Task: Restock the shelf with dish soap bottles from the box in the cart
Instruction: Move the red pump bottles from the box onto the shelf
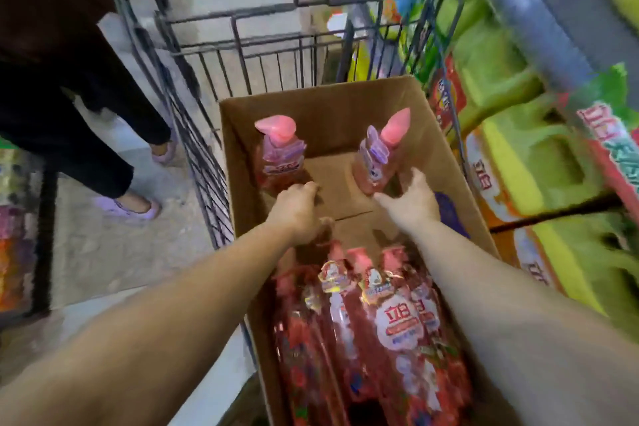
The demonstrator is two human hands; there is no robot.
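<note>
Two hands reach for pump bottles of pink dish soap at the far end of the box.

Head view: in the cardboard box (pixel 332 104) in the cart (pixel 193 135), the left hand (pixel 297 207), fingers loosely curled, touches the left bottle (pixel 280 156); the right hand (pixel 411 201), fingers spread, cups the tilted right bottle (pixel 377 156). Full, they likely feel heavy and slick; grip the body, not the pump. Pink pump tops, purple labels. Refill pouches (pixel 380 322) lie nearer.

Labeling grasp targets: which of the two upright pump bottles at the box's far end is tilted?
The right-hand bottle, beside the right hand; the left bottle stands straight.
</note>
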